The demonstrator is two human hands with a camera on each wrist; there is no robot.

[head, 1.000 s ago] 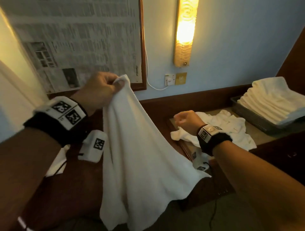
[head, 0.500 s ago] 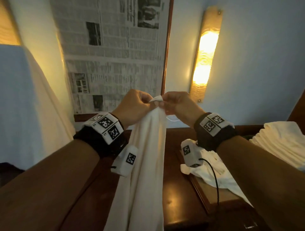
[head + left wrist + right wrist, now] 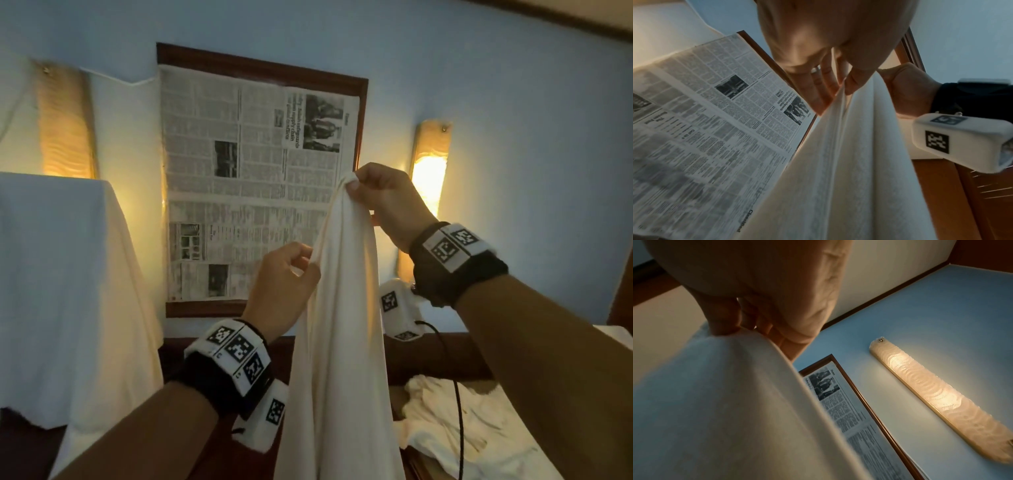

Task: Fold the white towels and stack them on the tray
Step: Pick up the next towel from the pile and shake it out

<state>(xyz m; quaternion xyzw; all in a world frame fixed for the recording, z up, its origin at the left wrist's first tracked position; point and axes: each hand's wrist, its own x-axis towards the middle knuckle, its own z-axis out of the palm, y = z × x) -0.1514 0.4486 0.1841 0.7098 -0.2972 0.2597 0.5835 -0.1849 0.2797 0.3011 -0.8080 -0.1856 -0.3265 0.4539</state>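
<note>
Towel (image 3: 342,342) hangs from both hands, its lower end cut off.

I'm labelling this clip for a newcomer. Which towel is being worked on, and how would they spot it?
Start at the framed newspaper on the blue wall. In front of it hangs one long white towel, pinched at its top by the right hand and lower along its edge by the left hand. Unlike the crumpled towels lying lower right, it hangs in the air.
</note>
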